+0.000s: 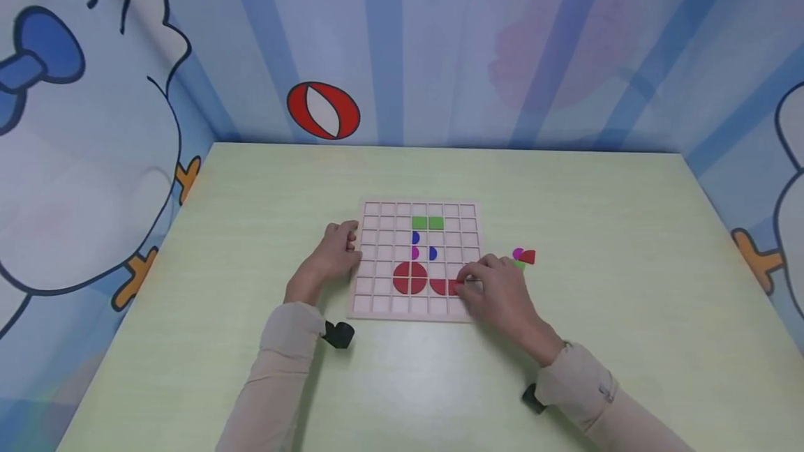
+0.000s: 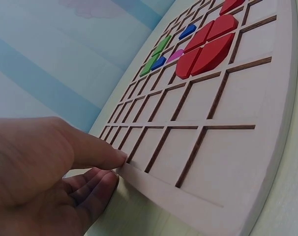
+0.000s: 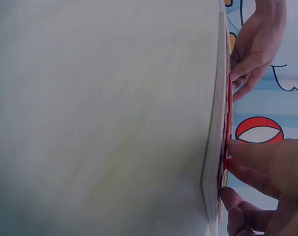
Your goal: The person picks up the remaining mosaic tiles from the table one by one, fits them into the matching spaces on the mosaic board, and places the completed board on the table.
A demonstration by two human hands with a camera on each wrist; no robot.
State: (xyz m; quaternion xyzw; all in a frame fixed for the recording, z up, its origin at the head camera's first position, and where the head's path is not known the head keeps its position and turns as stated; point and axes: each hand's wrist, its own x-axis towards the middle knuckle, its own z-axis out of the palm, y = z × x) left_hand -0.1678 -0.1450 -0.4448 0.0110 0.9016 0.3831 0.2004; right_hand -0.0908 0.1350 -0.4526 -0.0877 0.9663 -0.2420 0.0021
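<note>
A pale wooden grid board (image 1: 377, 284) lies on the table. My left hand (image 1: 333, 253) holds its left edge; in the left wrist view the thumb (image 2: 107, 155) rests at the rim, other fingers curled below. Over the board's lower right, my right hand (image 1: 502, 291) pinches a red quarter-circle piece (image 1: 453, 288), partly covered by the fingertips. Just left of it sits another red quarter-circle (image 1: 437, 287). Several red quarters form a full circle (image 1: 402, 270). Higher up are two green squares (image 1: 419, 222), two blue half-circles (image 1: 416, 237) and a magenta half-circle (image 1: 414, 253).
Right of the board, a small group of loose pieces lies on the table (image 1: 597, 229): a red piece (image 1: 529, 257), a magenta piece (image 1: 518, 253) and a green piece (image 1: 519, 265). Walls with cartoon prints stand behind and at both sides.
</note>
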